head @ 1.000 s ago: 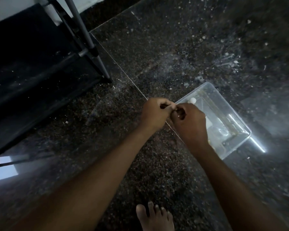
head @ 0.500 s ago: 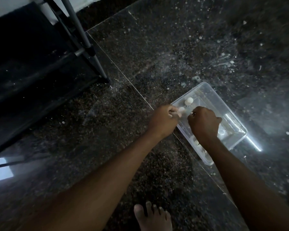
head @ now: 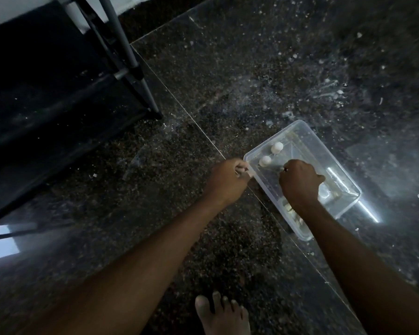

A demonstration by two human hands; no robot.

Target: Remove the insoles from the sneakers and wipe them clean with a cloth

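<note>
No sneaker, insole or cloth is in view. A clear plastic container point(head: 344, 180) lies on the dark speckled floor at the right, with two small white round pieces point(head: 271, 154) near its far-left corner. My left hand point(head: 225, 182) pinches the container's near-left corner rim. Inside the container, my right hand point(head: 298, 182) is curled into a fist above the bottom; what it may hold is hidden. Pale scraps point(head: 292, 211) lie along the container's near wall.
A dark shoe rack point(head: 58, 105) with grey metal legs point(head: 128, 61) fills the left side. My bare foot point(head: 224, 315) stands at the bottom middle. A tile seam point(head: 189, 117) runs diagonally across the floor. White specks and debris point(head: 329, 93) are scattered at the upper right.
My hands were pinched together above the container's corner a second ago. They have parted: the right went down into the container, the left settled on its corner rim.
</note>
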